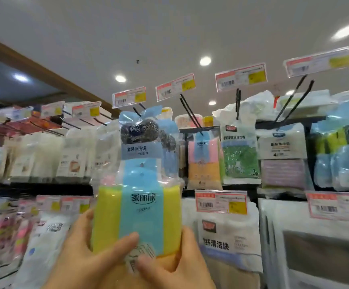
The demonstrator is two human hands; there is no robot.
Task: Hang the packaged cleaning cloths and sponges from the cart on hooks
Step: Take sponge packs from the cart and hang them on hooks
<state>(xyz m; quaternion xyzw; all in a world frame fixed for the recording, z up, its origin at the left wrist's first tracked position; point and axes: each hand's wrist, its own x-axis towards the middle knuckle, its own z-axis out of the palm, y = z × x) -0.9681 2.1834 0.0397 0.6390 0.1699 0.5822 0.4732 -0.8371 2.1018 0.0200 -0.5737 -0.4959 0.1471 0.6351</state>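
Observation:
A clear packet (pixel 139 180) with a light blue label, dark steel scourers at the top and yellow sponges at the bottom is raised in front of the shelves. My left hand (pixel 90 253) grips its lower left side, thumb across the front. My right hand (pixel 175 263) grips its lower right corner, thumb on the front. The packet's blue top flap reaches a black hook (pixel 137 111) under a red and white price tag (pixel 129 97). Whether the flap is on the hook cannot be told. A like packet hangs just behind it.
Black hooks (pixel 190 112) with price tags (pixel 241 77) stick out along the top row. Hanging packets of cloths (pixel 239 155) and sponges (pixel 203 161) fill the rows at right. White packets (pixel 44 155) hang at left. A lower row of packets (pixel 227 236) hangs below.

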